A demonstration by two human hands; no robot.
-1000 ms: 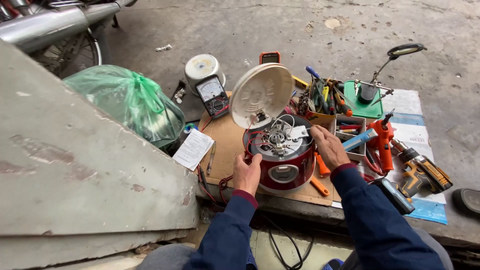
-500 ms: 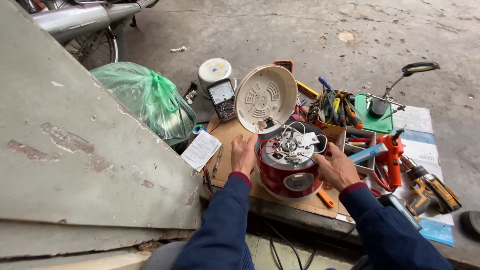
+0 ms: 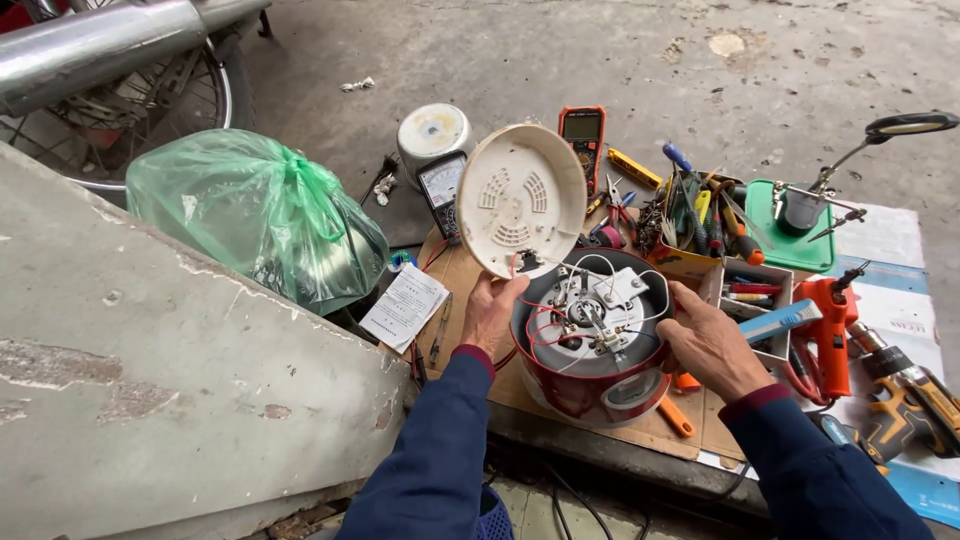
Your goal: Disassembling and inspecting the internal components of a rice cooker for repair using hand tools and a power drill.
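Bare grey concrete floor (image 3: pixel 560 60), stained and cracked, with small scraps of litter in the far part. Even, soft daylight, without hard shadows. At near left, a sloping concrete slab (image 3: pixel 150 400) with chipped edge and peeling patches. Behind it at far left, a motorbike wheel (image 3: pixel 120 110) under a shiny metal exhaust pipe (image 3: pixel 110 40). Between slab and work area, a knotted green plastic bag (image 3: pixel 250 210). In the middle, a flat piece of brown cardboard (image 3: pixel 460 280) as work surface, on a low concrete ledge (image 3: pixel 600 450). At right, sheets of printed paper (image 3: pixel 890 240) spread on the ground.
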